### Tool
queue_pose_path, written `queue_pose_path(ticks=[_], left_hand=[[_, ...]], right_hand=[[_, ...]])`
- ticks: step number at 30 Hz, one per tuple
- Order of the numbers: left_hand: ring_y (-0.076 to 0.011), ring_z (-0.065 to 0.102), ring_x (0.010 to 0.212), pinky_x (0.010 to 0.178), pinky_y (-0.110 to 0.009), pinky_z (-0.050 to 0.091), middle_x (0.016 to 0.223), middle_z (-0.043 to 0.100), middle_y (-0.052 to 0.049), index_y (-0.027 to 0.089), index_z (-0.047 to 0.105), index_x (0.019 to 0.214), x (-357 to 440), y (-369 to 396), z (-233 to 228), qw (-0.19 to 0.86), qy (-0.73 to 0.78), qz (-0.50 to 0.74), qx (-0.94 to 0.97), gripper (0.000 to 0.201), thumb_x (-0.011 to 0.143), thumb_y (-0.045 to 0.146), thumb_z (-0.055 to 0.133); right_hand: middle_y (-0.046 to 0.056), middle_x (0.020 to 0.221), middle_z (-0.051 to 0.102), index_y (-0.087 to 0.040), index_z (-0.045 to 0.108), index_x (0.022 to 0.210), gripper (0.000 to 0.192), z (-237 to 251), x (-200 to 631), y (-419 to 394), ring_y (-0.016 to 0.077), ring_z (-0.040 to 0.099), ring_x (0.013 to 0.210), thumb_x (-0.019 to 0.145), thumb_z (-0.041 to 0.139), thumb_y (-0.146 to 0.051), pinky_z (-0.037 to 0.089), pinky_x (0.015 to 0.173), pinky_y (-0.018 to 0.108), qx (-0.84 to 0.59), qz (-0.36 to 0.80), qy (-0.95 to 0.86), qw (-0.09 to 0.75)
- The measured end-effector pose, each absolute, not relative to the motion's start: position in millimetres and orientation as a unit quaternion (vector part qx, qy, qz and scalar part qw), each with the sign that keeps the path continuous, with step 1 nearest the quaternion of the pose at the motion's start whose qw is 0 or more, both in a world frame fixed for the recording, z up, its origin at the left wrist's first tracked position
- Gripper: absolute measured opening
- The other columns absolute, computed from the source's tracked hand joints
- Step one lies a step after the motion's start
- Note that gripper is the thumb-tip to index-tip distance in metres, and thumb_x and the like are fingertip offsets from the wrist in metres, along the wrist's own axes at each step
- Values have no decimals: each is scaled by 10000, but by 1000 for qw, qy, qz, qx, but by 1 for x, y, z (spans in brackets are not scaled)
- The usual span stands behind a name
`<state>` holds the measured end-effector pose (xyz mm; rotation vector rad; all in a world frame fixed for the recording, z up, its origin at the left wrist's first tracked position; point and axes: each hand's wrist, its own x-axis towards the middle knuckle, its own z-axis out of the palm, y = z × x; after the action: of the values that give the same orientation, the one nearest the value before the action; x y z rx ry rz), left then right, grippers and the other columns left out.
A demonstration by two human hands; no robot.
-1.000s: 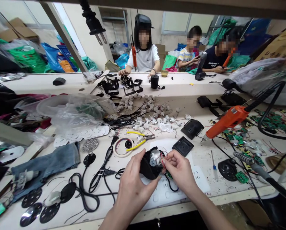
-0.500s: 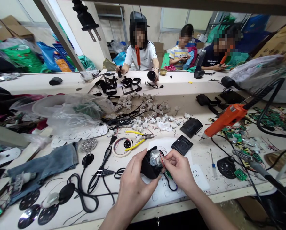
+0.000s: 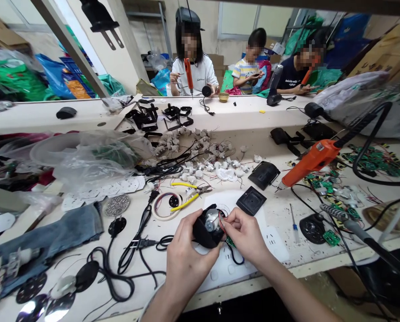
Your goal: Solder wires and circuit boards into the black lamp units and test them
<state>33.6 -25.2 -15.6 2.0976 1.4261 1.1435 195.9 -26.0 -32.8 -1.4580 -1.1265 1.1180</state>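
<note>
My left hand (image 3: 189, 250) is closed around a black plastic housing (image 3: 205, 239), its thumb along the near side and its fingers over the far left edge. Inside the housing sits a small silvery motor (image 3: 212, 220). At its right, my right hand (image 3: 243, 232) pinches thin red wires (image 3: 222, 222) between thumb and fingertips. A green circuit board (image 3: 231, 242) shows partly beneath that hand, with a dark cable (image 3: 234, 257) looping below it. Just beyond the hands lie yellow-handled pliers (image 3: 186, 203) and a roll of tape (image 3: 163, 205).
An orange electric screwdriver (image 3: 309, 163) hangs at right, near a soldering iron (image 3: 351, 223) and green circuit boards (image 3: 377, 161). Small white motors (image 3: 216, 165) are heaped mid-table. Black covers (image 3: 251, 200) lie beyond my right hand; power cords (image 3: 119, 277) spread leftward. Several people sit opposite.
The view has shifted slightly, so most things appear further left. My hands keep the same hold on the housing and wires. The person opposite has raised one hand.
</note>
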Motion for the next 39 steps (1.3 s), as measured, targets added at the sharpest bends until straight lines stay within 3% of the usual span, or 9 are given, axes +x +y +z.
queue_pose_path(ticks=[9,16,28,31,36,39], left_hand=[[-266,693,964,778,-387,612,1139,673,-119,172,534,1241,31,-20,-18,198,537,396,719,636,700,385,789],[-282,687,992,834,-416,598,1107,677,-113,177,534,1235,32,-20,-14,188,528,383,735,602,732,426,753],[-278,681,959,819,-420,588,1094,665,-107,172,524,1217,33,-20,-17,189,551,377,720,624,699,413,777],[-296,659,1006,812,-427,584,1100,625,-108,179,505,1224,31,-17,-12,204,549,340,736,649,681,401,784],[-309,644,1020,820,-449,574,1143,527,-109,204,418,1389,27,-8,3,275,529,216,773,863,638,368,811],[-296,650,968,826,-460,563,1130,493,-91,238,463,1374,26,-4,11,308,517,159,783,807,654,387,797]], right_hand=[[13,725,709,-218,652,816,189,-29,206,-25,171,672,645,811,620,-404,533,614,277,-572,462,-496,463],[9,711,702,-220,631,802,201,-32,207,-24,170,677,628,826,600,-417,538,579,264,-566,461,-502,465],[-9,707,651,-222,626,775,165,-25,207,-27,153,583,649,889,530,-294,425,601,237,-576,368,-598,419],[2,721,667,-216,643,808,180,-23,208,-26,161,603,663,901,512,-295,428,607,243,-578,356,-611,406],[24,796,709,-208,655,864,172,-22,207,-24,169,629,695,915,506,-279,442,624,253,-575,347,-630,389],[22,828,714,-204,635,873,131,-20,208,-23,156,635,689,902,515,-248,452,624,242,-561,351,-645,383]])
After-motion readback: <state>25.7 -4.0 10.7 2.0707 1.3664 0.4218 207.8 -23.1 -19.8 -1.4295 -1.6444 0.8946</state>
